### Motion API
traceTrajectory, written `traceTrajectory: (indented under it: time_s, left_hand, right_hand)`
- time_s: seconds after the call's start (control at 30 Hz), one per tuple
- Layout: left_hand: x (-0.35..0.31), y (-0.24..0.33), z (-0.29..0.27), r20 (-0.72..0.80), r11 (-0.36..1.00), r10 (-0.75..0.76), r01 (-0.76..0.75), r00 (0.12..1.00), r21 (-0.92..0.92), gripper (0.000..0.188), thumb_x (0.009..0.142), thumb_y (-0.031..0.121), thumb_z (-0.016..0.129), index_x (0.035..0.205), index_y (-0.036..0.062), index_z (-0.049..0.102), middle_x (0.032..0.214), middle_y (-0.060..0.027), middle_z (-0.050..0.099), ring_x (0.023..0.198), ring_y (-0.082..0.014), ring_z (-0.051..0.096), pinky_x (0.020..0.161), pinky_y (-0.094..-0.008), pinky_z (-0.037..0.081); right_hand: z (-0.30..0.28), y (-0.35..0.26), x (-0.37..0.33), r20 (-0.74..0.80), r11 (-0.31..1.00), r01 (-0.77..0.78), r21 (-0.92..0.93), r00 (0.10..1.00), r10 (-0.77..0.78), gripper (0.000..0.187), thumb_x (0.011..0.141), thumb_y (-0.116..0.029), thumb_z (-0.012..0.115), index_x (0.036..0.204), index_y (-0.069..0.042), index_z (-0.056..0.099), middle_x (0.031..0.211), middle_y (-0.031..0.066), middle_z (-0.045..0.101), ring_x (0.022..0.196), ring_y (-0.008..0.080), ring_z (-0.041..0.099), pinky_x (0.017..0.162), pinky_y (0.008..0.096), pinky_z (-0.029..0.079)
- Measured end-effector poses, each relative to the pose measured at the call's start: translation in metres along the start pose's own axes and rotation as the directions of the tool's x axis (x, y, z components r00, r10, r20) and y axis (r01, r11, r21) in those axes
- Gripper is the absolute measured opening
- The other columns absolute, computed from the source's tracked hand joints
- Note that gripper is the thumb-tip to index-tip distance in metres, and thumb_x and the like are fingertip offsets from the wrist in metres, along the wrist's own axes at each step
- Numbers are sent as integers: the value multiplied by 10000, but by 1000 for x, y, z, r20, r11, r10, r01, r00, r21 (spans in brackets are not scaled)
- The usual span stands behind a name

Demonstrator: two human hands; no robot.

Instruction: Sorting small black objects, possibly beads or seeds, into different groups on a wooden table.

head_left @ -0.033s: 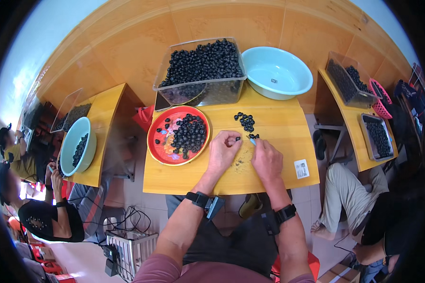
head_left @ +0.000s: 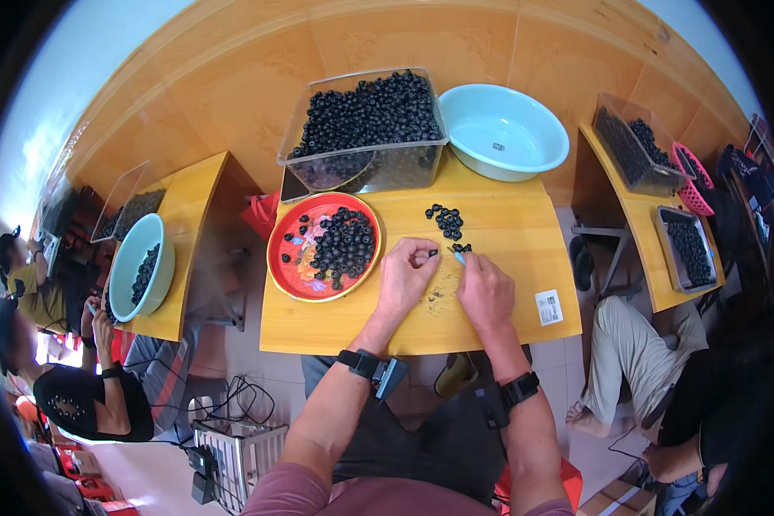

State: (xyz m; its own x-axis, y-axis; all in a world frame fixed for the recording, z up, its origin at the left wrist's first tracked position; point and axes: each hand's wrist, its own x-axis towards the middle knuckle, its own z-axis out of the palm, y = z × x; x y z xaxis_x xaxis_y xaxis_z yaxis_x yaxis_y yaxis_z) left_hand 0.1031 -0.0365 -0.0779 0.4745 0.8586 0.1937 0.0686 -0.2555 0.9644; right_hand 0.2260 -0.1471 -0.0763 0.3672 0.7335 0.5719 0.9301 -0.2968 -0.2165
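My left hand pinches one small, round, shiny black bead-like piece between thumb and fingertips, just above the table. Closed around a slim light-blue tool, my right hand has the tool's tip beside that piece; its kind is too small to make out. Several similar loose pieces lie on the wood just beyond my hands. To the left of my left hand, a round red tray holds a heap of black pieces. Small dark crumbs are scattered between my wrists.
At the back of the yellow table stand a clear bin full of black pieces and a light-blue basin. Other people sit at side tables, left and right. A metal crate and cables are on the floor at lower left.
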Motion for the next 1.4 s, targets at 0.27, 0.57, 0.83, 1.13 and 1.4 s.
traceTrajectory:
  time_s: [0.27, 0.57, 0.83, 1.13, 1.4]
  left_hand:
    - [-1, 8, -1, 47, 991, 81, -86, 996, 103, 248, 869, -1, 779, 1109, -27, 723, 965, -73, 685, 824, -106, 677, 772, -259, 577]
    - [-1, 8, 0, 79, 992, 96, -102, 992, 74, 247, 867, -19, 768, 1106, -25, 703, 937, -60, 694, 833, -101, 675, 779, -256, 579]
    - [0, 5, -1, 109, 1000, -6, 8, 994, -20, 241, 887, -18, 763, 1102, -29, 655, 939, -40, 694, 839, -88, 661, 785, -246, 573]
    - [-1, 1, -2, 95, 985, -54, 69, 994, -159, 256, 891, -40, 755, 1117, -26, 636, 938, -17, 678, 834, -68, 644, 758, -223, 554]
    - [0, 2, -5, 10, 993, 92, -91, 996, -78, 252, 896, -28, 749, 1142, -40, 696, 1003, -33, 638, 835, -63, 610, 763, -208, 524]
  right_hand:
    - [-4, -2, 2, -17, 995, 92, 27, 996, -92, 74, 853, -54, 646, 927, -56, 649, 770, 83, 641, 694, 265, 692, 592, 396, 568]
    - [-7, -4, 5, -32, 986, 152, 69, 988, -150, 97, 821, -39, 645, 917, -48, 640, 767, 94, 636, 696, 261, 690, 597, 387, 566]
    - [-5, -4, 4, -14, 988, 130, 87, 992, -129, 72, 861, -59, 632, 931, -51, 641, 779, 98, 653, 715, 270, 707, 601, 396, 569]
    - [-5, -3, 4, 19, 997, 68, 25, 997, -69, 97, 857, -57, 634, 943, -53, 676, 792, 97, 674, 722, 268, 719, 605, 397, 577]
    - [-5, -7, 6, 10, 999, 52, 3, 999, -52, 31, 848, -51, 633, 877, -61, 637, 779, 99, 660, 710, 272, 714, 600, 406, 579]
